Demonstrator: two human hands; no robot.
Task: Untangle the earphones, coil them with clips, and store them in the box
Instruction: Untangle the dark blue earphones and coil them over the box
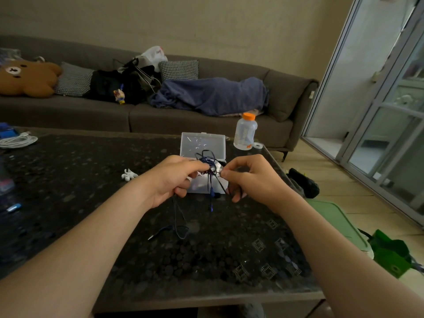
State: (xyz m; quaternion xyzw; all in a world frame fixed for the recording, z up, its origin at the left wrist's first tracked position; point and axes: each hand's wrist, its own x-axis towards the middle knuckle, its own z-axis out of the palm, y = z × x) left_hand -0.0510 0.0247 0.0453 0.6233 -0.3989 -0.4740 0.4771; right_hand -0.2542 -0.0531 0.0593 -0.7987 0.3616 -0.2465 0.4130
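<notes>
A tangle of dark blue earphones (210, 165) is held up between both hands over the dark table (137, 260). My left hand (176, 179) pinches the knot from the left, and my right hand (250, 177) pinches it from the right. Loose cord hangs down from the knot, and its plug end (151, 237) lies on the table. Just behind the hands stands a clear plastic box (203, 143) with its lid up. A small white clip (129, 174) lies on the table left of my left hand.
A plastic bottle with an orange cap (245, 131) stands right of the box, near the table's far corner. A coiled white cable (17, 141) lies at the far left. A grey sofa (160, 115) runs behind the table. Green items (387, 251) sit on the floor at right.
</notes>
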